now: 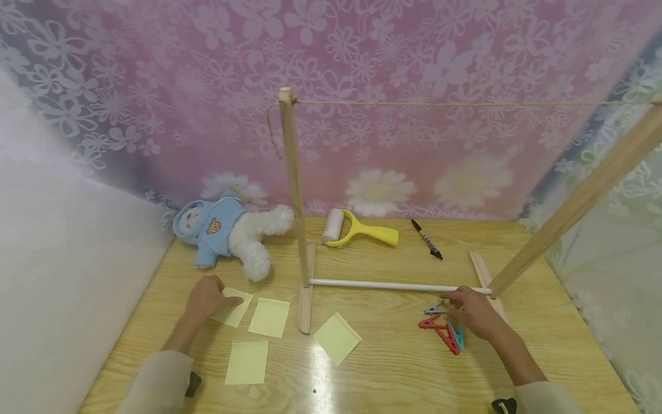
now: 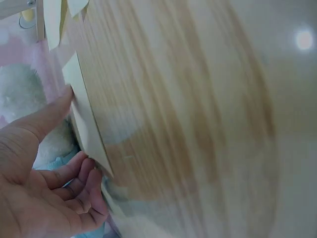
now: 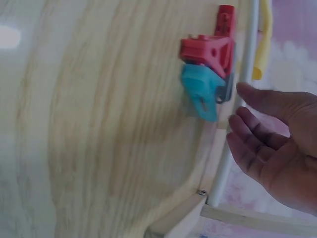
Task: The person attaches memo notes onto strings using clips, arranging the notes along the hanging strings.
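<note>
Wood-grained tabletop [image 1: 393, 368]: leftmost yellow note [image 1: 235, 313] is held by left hand [image 1: 208, 296]; right hand [image 1: 473, 311], unclenched, is positioned beside grey clip [image 1: 433, 311].

Sticky notes [image 1: 271, 318] at seven o'clock are pale yellow; clips [image 1: 452, 344] near four-thirty, red, teal and grey. The backdrop [image 1: 380, 63] at twelve is pink-purple, white-flowered.

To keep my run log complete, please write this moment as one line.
left hand: touching yellow note; right hand: near gray clip; plush toy: lying left of wooden frame
</note>
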Motion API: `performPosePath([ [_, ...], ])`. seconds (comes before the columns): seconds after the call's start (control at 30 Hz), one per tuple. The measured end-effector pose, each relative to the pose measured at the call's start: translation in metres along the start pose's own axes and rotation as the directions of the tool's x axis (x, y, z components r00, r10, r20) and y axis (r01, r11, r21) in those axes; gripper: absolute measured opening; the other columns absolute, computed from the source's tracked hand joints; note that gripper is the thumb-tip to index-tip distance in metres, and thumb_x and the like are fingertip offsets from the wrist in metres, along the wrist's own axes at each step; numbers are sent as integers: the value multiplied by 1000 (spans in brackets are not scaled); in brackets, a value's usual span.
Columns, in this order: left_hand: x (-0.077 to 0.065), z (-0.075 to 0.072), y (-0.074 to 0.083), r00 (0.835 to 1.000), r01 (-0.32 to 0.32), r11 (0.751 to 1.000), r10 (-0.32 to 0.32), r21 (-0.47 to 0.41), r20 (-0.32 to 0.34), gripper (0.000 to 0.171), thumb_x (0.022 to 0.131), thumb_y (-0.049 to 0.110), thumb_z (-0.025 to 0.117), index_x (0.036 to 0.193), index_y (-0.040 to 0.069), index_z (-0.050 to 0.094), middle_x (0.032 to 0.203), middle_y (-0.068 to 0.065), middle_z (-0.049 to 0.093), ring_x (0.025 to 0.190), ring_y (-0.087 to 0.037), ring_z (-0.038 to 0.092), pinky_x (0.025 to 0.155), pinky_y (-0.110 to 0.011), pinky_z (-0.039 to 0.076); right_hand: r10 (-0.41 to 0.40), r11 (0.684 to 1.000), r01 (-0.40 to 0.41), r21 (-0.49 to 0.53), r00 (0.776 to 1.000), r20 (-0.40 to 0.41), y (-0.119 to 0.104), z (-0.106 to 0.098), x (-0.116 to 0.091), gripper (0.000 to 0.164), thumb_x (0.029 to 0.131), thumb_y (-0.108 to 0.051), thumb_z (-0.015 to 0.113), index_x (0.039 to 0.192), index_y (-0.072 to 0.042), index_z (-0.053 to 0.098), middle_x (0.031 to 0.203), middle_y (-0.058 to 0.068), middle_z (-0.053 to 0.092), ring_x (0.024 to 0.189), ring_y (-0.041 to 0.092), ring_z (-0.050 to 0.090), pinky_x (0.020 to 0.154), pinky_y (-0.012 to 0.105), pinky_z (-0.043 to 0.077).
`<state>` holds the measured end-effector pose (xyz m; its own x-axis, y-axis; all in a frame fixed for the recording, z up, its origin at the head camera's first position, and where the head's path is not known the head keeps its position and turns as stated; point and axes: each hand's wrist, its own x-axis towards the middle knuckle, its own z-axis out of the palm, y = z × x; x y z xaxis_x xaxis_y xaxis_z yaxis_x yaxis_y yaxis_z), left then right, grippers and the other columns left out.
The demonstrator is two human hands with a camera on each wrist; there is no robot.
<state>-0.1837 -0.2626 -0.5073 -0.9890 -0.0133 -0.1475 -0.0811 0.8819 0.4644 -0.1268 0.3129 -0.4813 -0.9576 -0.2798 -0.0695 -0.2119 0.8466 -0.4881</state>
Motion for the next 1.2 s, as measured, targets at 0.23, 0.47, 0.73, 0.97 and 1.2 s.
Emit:
performPosePath([
  [0.23,-2,1,0,1000,13,996,-13,-85,2,52,70,28,82,95,-9,56,91,-21,62,79,-30,59,67,-40,50,0,993,1,-120,1000,7,1,5,11,33,78,-2,71,111,-3,68,90,11,59,73,18,55,56,29,43],
  [0.47,-3,-3,-3,999,34,991,-31,-129,26,57,72,25,81,107,-6,48,101,-29,60,83,-34,59,65,-38,50,26,990,-23,-138,999,24,1,7,17,29,78,-3,72,107,-3,68,89,10,58,74,19,54,58,33,46],
  [0.73,-5,-10,-11,998,-56,986,55,-157,-13,41,74,7,74,108,-7,54,96,-28,65,83,-36,63,67,-39,52,36,994,-33,-107,999,35,-1,3,13,30,79,-6,71,108,-3,67,90,12,58,78,23,57,61,36,48],
  [0.97,-16,-21,-14,997,-66,981,71,-180,17,39,78,9,72,109,-12,58,102,-29,62,94,-41,59,78,-50,51,21,998,-21,-64,1000,5,-7,-5,5,30,81,-9,71,110,-1,66,100,15,56,80,23,57,62,34,48],
  [1.2,-29,-34,-8,993,-113,973,116,-203,5,22,83,12,71,78,-1,54,77,-13,56,78,-24,57,67,-35,47,20,999,-20,-34,1000,-20,-16,-12,-4,34,83,-8,70,114,3,62,110,23,65,93,38,63,69,46,54],
])
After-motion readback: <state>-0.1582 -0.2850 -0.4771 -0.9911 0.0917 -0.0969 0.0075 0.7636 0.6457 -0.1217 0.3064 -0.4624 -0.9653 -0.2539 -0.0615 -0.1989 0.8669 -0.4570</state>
